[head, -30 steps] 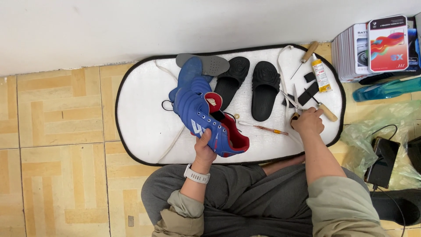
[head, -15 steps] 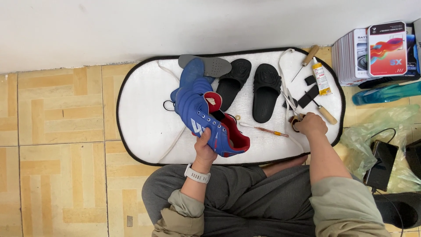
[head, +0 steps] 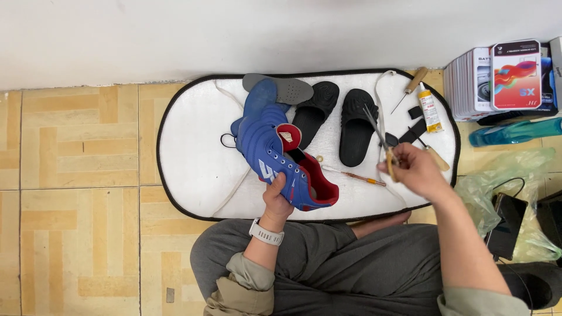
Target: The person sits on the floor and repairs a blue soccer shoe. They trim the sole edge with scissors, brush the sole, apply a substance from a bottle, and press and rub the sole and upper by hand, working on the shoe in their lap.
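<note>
Lifted off the mat since the earlier frames, the right hand [head: 414,169] now hovers above the white mat's [head: 193,146] right part, fingers curled around a pair of scissors [head: 379,139] whose thin blades point up and away toward the far edge, over the black sandals. A pale cord [head: 381,105] runs from that hand up toward the mat's far edge. Left of it, the left hand [head: 277,202] has kept its place near the mat's near edge, closed on the heel end of the blue shoe [head: 274,153], thumb on the blue side wall; the shoe's red lining faces up and its toe points toward the far edge. An orange-handled awl [head: 355,175] lies on the mat between the shoe and the right hand, just beside both. Two black sandals [head: 337,117] lie side by side beyond the shoe, with a grey insole [head: 287,89] touching the far edge. A glue bottle [head: 429,109] and a wooden-handled tool [head: 412,85] lie at the mat's far right corner.
</note>
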